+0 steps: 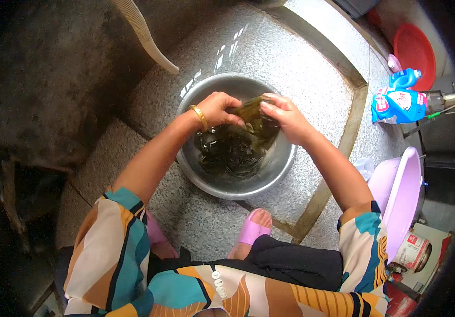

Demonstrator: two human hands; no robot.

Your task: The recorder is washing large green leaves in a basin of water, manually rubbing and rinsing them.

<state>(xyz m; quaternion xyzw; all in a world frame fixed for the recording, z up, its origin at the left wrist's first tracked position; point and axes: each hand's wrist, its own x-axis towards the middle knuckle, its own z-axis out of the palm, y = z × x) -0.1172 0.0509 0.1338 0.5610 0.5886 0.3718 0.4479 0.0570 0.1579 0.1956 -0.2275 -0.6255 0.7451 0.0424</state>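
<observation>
A round metal basin (237,194) rests on the stone floor before me, holding water and a dark green, wet heap that looks like kelp (231,154). Above the heap, a broad olive-green sheet of the same stuff (257,115) stretches between my hands. My left hand (219,109), with a gold bangle at its wrist, pinches the sheet's left edge between thumb and fingers. On the other side, my right hand (289,119) grips its upper right edge; the fingertips there are slightly blurred. The sheet's lower part hangs over the heap.
A ribbed hose (148,39) hangs down at the upper left, its end near the basin. Along the right stand a blue detergent bag (400,105), a blue bottle (404,78), a red basin (413,51), a lilac tub (398,198) and a labelled jar (411,251).
</observation>
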